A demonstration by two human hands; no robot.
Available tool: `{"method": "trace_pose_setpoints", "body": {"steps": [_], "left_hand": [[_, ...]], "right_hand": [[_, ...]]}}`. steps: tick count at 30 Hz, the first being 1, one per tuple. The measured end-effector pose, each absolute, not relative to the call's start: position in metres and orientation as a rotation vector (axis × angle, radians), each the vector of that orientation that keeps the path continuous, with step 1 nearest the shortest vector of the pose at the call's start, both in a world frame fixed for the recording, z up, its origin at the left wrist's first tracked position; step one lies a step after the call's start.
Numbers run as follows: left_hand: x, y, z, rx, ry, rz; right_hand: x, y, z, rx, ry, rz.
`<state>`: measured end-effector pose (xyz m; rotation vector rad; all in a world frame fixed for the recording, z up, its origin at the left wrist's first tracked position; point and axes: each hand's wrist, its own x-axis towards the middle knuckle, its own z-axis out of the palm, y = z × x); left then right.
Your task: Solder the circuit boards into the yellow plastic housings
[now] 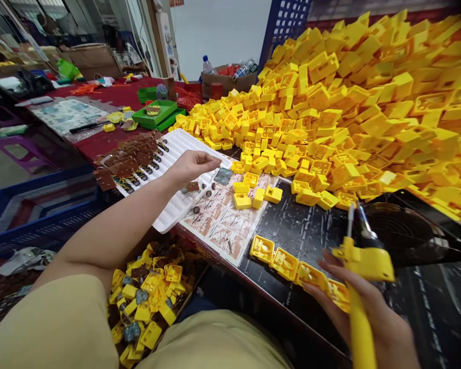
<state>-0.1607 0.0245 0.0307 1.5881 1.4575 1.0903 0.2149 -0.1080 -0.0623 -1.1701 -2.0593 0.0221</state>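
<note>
My left hand (190, 168) reaches over the edge of a white ribbed tray (169, 207), fingertips pressed together. Whatever they pinch, if anything, is too small to make out. Just right of them is a grey-green square plate (223, 176); small round dark parts (208, 193) lie nearby. A yellow hand tool (359, 307) with a narrow pale tip is held upright in my right hand (384, 318). That hand's extended fingers touch the near end of a row of open yellow cases (285, 263). Brown boards with wires (134, 161) line the tray's left side.
A large heap of yellow cases (330, 113) covers the back right. Several loose cases (243, 200) sit on a patterned sheet (218, 225). Below the table edge stands a box of filled yellow cases (149, 297). A blue basket (42, 215) is at left, a black fan-like object (403, 230) at right.
</note>
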Motion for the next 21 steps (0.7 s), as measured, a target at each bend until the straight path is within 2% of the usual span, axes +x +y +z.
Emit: {"method": "trace_pose_setpoints", "body": {"steps": [3,7,14,21], "left_hand": [[-0.135,0.020,0.032,1.331,1.166,1.074],[-0.101,0.008,0.010,1.222,1.013,0.886],[-0.081,-0.004,-0.028,1.569,0.895,0.384],[-0.060,-0.006,-0.023,1.980,0.997,0.074]], "right_hand": [[0.181,-0.092,-0.056,-0.980,-2.143,-0.064],[0.153,-0.074,-0.064,-0.951,-2.261,-0.003],[0.156,-0.085,-0.062,-1.033,-2.273,-0.039],[0.205,-0.124,-0.023,-1.083,-2.047,-0.182]]}}
